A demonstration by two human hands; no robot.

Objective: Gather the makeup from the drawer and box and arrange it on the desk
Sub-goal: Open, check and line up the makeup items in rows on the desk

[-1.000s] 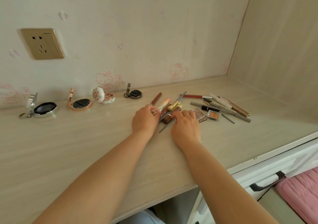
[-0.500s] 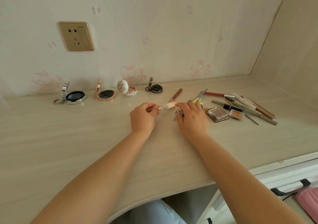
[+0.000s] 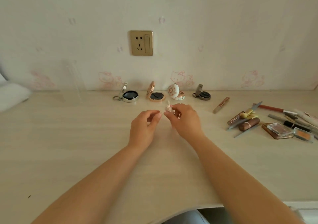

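Observation:
My right hand (image 3: 185, 120) pinches a small pink-and-white tube (image 3: 167, 107) and holds it upright over the middle of the desk (image 3: 68, 146). Beside it my left hand (image 3: 145, 126) has its fingers loosely curled, their tips just left of the tube's base, with nothing visible in them. Along the wall stand several open compacts: silver (image 3: 129, 96), rose-gold (image 3: 155, 95), white floral (image 3: 176, 93) and dark (image 3: 203, 94). A brown tube (image 3: 221, 105) lies alone. On the right is a pile with a brown lipstick (image 3: 248, 124), a blush palette (image 3: 277, 130) and pencils (image 3: 292, 118).
A gold wall socket (image 3: 141, 43) sits above the compacts. At the back left stands a clear acrylic holder (image 3: 74, 82), with a white cloth (image 3: 12, 94) at the far left. The desk's front edge curves near my arms, and a white drawer front (image 3: 306, 211) shows at the lower right.
Both hands came left, away from the pile, with the pink tube. The tube went from my left hand's grip to my right hand and now stands upright. The view panned left.

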